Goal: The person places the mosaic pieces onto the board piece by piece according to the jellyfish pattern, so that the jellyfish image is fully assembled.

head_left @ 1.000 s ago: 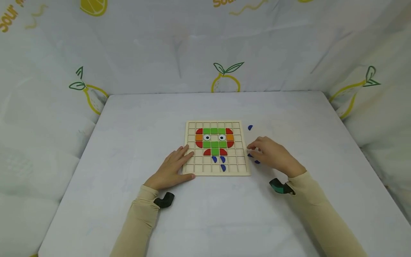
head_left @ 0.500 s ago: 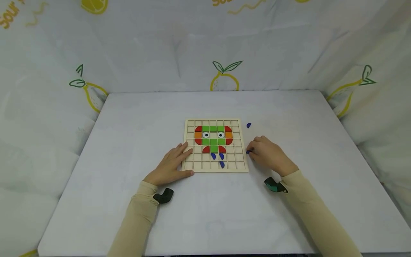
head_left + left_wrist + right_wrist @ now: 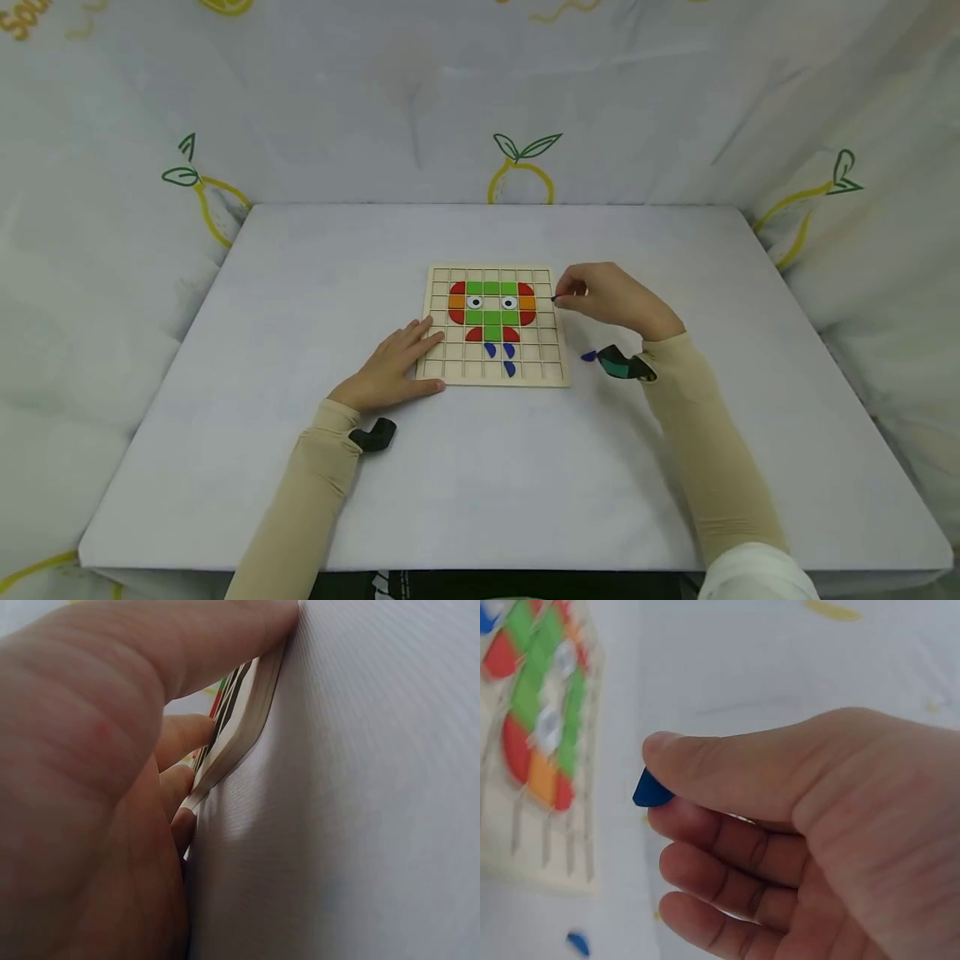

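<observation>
A square wooden grid board [image 3: 551,367] lies on the table, bearing flat green, red and orange pieces and two eye pieces. Three blue rounded pieces [image 3: 510,368] lie on its near rows. My left hand [image 3: 392,365] rests with spread fingers at the board's near left edge; in the left wrist view its thumb [image 3: 225,645] reaches along that edge. At the board's right side my right hand [image 3: 611,298] pinches a small blue mosaic piece [image 3: 651,791] between thumb and forefinger, the other fingers curled behind.
Another blue piece [image 3: 588,356] lies on the white table [image 3: 480,467] right of the board, partly covered by the right wrist's camera mount [image 3: 622,364]. Printed white cloth [image 3: 337,100] hangs behind and at both sides.
My right hand has picked up a blue piece and moved away from me, up along the board's right side. The blue piece at the far right no longer shows. My left hand stays on the board.
</observation>
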### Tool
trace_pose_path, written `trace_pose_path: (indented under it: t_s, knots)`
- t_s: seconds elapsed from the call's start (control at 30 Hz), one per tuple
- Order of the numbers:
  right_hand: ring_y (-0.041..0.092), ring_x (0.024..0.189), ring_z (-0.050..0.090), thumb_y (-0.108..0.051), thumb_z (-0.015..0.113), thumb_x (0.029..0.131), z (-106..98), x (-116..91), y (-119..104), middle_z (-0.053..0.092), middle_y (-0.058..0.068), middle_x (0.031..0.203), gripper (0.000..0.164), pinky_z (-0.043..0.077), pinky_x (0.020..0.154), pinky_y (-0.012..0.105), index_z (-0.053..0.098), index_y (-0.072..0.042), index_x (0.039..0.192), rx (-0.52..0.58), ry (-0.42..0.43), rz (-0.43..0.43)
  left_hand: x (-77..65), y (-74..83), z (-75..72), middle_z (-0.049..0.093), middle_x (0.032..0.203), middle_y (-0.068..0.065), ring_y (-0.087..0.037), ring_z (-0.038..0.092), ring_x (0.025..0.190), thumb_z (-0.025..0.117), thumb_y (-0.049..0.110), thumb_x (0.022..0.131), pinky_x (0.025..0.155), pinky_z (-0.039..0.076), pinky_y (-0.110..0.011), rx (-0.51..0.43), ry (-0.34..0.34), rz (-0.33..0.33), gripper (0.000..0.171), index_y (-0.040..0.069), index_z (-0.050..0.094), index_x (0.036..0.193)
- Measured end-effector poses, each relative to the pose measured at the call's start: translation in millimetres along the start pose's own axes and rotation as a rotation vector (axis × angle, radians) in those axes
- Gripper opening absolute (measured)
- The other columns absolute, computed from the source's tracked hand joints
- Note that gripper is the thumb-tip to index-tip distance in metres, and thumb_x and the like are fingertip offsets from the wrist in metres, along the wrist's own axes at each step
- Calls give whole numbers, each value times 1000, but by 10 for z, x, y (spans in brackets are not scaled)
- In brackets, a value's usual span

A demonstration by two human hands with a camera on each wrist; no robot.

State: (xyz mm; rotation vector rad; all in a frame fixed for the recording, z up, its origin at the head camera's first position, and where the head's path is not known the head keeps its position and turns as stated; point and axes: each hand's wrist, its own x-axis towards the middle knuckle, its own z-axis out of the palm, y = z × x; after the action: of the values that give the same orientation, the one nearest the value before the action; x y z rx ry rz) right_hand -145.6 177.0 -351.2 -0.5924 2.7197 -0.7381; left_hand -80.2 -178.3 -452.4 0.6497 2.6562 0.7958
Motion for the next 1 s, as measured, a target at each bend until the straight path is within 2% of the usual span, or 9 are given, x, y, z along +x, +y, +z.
trace_pose_path:
  t_s: [0.1,0.23,0.47,0.67,0.83,1.0]
  knots:
    - [22,90,58,-16,69,97,-10,53,-151,69,7,97,9,50,76,34,69,-9,102,61,41,-50,-7,-29,17,8,173,-3,-31,2,161,70,47,92,129,6,-57,-27,-7,-7,85,21,28,162]
    - [22,89,57,-18,68,98,50,59,-270,69,6,97,10,51,75,33,69,-10,104,105,9,-96,-40,-28,30,8,173,-5,-33,2,160,70,47,92,129,6,-58,-34,-22,-11,86,20,28,162]
    - [22,93,62,-18,67,99,84,66,-287,71,8,103,14,54,83,35,67,-8,108,118,-14,-122,-33,27,-34,9,173,-8,-35,5,160,68,48,92,129,7,-58,-6,6,14,86,18,28,162]
    - [26,98,64,-16,65,100,73,149,-294,71,10,108,27,55,88,37,65,-6,125,135,-8,-138,16,37,-95,5,173,-4,-31,2,161,68,47,93,130,7,-55,37,-20,-9,86,20,24,163]
    - [26,97,65,-14,64,100,156,215,-343,73,9,108,18,56,87,36,70,-5,115,131,-50,-157,26,32,-113,4,173,-4,-31,1,161,68,46,93,130,6,-55,32,-24,-15,87,20,24,163]
    - [21,93,66,-15,65,99,353,237,-374,74,6,105,13,58,86,35,72,-8,108,82,-135,-188,6,21,-78,5,173,-5,-33,2,160,69,46,93,129,7,-57,12,-28,-13,86,19,25,163]
